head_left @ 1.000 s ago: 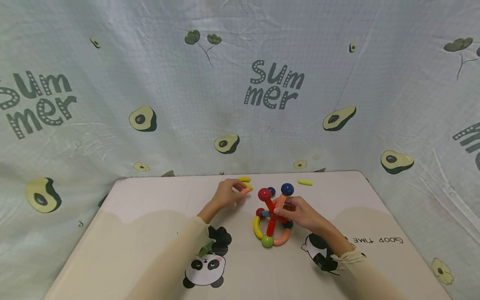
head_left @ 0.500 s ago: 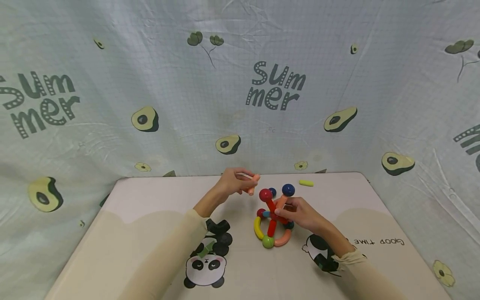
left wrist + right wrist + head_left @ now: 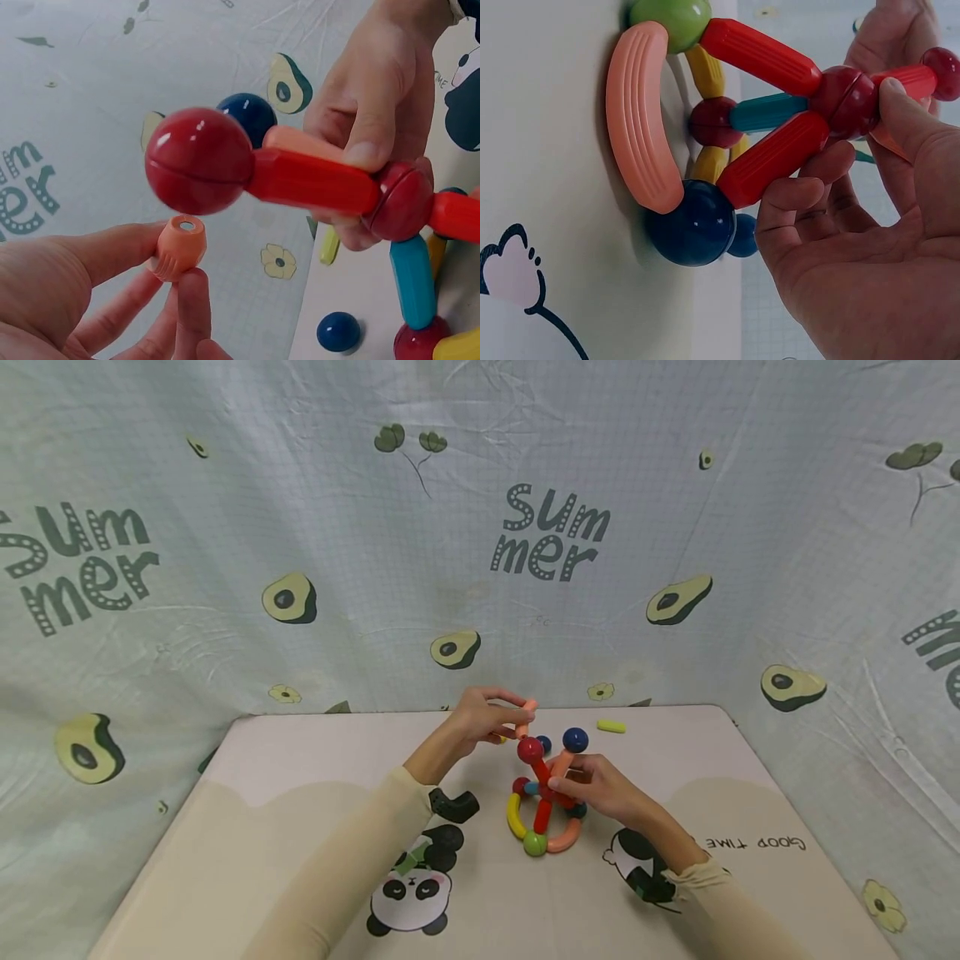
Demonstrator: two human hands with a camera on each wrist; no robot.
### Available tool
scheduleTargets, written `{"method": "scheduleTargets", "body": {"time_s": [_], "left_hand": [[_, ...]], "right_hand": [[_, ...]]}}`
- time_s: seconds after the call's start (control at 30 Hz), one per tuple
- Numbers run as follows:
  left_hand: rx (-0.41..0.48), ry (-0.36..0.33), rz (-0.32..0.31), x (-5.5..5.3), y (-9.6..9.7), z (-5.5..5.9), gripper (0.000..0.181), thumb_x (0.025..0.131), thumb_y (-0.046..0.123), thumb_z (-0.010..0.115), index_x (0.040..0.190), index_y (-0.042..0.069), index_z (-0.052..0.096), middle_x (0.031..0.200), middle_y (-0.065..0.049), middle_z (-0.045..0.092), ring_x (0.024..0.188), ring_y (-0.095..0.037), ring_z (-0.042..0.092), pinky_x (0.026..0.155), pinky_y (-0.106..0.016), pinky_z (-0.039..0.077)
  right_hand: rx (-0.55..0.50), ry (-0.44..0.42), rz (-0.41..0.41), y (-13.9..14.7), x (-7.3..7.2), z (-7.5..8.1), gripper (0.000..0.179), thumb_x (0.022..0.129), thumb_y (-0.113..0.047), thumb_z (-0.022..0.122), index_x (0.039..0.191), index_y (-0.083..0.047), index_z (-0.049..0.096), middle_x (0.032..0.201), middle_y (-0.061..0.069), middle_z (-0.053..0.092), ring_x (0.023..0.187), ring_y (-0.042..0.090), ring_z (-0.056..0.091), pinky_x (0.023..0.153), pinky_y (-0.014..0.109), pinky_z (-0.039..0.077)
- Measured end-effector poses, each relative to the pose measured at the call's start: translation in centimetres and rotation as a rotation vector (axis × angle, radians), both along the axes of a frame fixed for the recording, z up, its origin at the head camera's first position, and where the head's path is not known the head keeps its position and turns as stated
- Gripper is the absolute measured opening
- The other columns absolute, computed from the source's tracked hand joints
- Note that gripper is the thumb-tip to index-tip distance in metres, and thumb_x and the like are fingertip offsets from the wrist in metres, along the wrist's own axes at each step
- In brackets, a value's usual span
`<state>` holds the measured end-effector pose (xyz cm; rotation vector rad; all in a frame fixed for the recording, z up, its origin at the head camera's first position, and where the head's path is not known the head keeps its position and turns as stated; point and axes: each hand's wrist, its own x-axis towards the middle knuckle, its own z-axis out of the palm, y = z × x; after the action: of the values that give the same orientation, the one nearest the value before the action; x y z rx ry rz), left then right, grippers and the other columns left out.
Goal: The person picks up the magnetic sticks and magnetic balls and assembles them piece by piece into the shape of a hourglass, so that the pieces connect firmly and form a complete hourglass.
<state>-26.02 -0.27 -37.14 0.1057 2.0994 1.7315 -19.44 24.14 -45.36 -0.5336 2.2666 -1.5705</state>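
My left hand (image 3: 483,717) pinches a salmon magnetic rod (image 3: 181,247) between thumb and fingertips. The rod's lower end is right at the red ball (image 3: 199,161) topping the magnetic ball-and-rod structure (image 3: 543,814). My right hand (image 3: 600,787) grips this structure near its central red ball (image 3: 845,103). From that ball, red rods and a teal rod (image 3: 769,112) slope down to a ring of curved rods and balls. The ring includes a curved salmon rod (image 3: 636,116), a green ball (image 3: 535,843) and a dark blue ball (image 3: 692,223). A blue ball (image 3: 575,740) tops another upper arm.
Behind the structure a loose blue ball (image 3: 338,331) lies on the table (image 3: 300,827). A yellow-green rod (image 3: 611,727) is near the back edge. Part of a yellow piece (image 3: 503,739) shows below the left hand. A printed curtain (image 3: 360,568) hangs behind the table.
My left hand has lifted the salmon rod from beside the yellow pieces, turned it upright and carried it right to the red top ball. The right hand and structure have stayed put.
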Motion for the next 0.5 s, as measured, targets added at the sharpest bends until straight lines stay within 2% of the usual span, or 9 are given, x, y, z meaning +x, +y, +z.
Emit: {"method": "scheduleTargets", "body": {"time_s": [0.23,0.4,0.5], "left_hand": [[-0.011,0.000,-0.007,0.59,0.37,0.45,0.030,0.086,0.024,0.085,0.110,0.008,0.075,0.086,-0.006,0.075,0.079,-0.030,0.074,0.060,-0.027,0.051],[-0.012,0.010,-0.037,0.82,0.22,0.61,0.031,0.087,0.024,0.084,0.112,0.008,0.074,0.090,-0.007,0.077,0.076,-0.023,0.073,0.064,-0.030,0.054],[0.021,-0.001,-0.062,0.88,-0.08,0.50,0.033,0.089,0.023,0.082,0.116,0.006,0.073,0.095,-0.008,0.077,0.077,-0.021,0.073,0.072,-0.036,0.058]], "right_hand": [[0.005,-0.005,-0.006,0.09,0.01,0.06,0.036,0.102,-0.029,0.066,0.126,-0.002,0.067,0.118,0.009,0.072,0.115,0.030,0.065,0.098,0.042,0.053],[0.003,0.006,-0.001,0.14,0.01,0.00,0.036,0.102,-0.027,0.066,0.127,-0.001,0.066,0.120,0.011,0.071,0.117,0.032,0.065,0.099,0.046,0.052],[0.001,0.011,0.009,0.14,0.01,-0.04,0.036,0.103,-0.027,0.065,0.127,0.000,0.066,0.120,0.012,0.070,0.117,0.033,0.065,0.099,0.046,0.053]]}}
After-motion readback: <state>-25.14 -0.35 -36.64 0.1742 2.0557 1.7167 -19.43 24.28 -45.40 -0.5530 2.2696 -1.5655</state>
